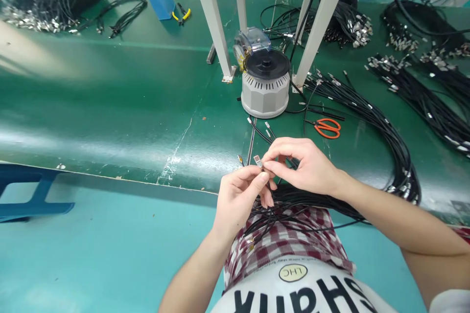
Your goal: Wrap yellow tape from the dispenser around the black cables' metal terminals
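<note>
The left hand (pixel 238 197) is curled, thumb and forefinger pinched on a black cable (pixel 261 172) just behind its small metal terminal (pixel 257 160). The right hand (pixel 303 166) is half closed, its fingertips (pixel 270 165) closing on the same spot from the other side and touching the terminal end; exactly how they grip is too small to tell. More loose cable ends with metal terminals (pixel 267 129) stick out just beyond the hands. A tangle of black cables (pixel 282 205) lies in the person's lap, over a red-and-white checked apron (pixel 282 247) and a white printed shirt (pixel 293 288).

The hands are in front of a round grey machine with a black top (pixel 265 90), on a green belt bench (pixel 110 112). Beside it on the right lie orange-handled scissors (pixel 327 128) and a long coil of terminated black cables (pixel 370 122). Two white posts (pixel 323 19) rise behind it, and farther left stand a blue box (pixel 160 1) and yellow-handled pliers (pixel 182 14).
</note>
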A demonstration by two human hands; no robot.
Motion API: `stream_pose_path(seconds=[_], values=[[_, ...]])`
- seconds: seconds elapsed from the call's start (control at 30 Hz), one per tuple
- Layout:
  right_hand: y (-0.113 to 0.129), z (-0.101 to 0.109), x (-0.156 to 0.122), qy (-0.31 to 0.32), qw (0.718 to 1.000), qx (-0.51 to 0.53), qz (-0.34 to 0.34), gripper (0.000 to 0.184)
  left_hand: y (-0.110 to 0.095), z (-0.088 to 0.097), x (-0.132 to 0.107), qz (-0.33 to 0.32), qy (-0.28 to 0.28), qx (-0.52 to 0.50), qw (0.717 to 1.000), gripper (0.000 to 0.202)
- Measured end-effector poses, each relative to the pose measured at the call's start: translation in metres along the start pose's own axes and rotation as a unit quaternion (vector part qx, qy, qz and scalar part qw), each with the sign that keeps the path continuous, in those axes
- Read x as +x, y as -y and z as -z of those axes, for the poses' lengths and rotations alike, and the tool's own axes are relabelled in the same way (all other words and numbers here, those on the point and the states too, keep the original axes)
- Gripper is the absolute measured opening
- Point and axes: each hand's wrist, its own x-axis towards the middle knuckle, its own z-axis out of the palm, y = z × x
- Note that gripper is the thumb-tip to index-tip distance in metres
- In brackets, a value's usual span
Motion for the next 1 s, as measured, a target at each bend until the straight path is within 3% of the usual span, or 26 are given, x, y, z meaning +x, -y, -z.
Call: stream_pose_path(seconds=[0.23, 0.47, 0.67, 0.87, 1.0], values=[[0.000, 0.005, 0.000, 0.012, 0.998, -0.052, 0.014, 0.010, 0.001, -0.002, -0.001, 0.013, -0.010, 0.026, 1.000, 0.021], [-0.002, 0.000, -0.002, -0.016, 0.980, -0.168, 0.100, 0.009, 0.005, -0.003, 0.000, 0.015, -0.012, 0.017, 1.000, 0.019], [-0.017, 0.001, -0.001, -0.059, 0.971, -0.220, 0.076, 0.009, 0.003, -0.004, -0.003, 0.011, -0.017, 0.009, 1.000, 0.018], [-0.016, 0.004, -0.004, -0.030, 0.978, -0.200, 0.050, 0.013, 0.001, -0.003, -0.004, 0.010, -0.017, 0.001, 1.000, 0.018], [-0.011, 0.005, -0.005, 0.030, 0.984, -0.170, 0.036, 0.008, 0.002, -0.003, -0.003, 0.011, -0.017, 0.000, 1.000, 0.018]])
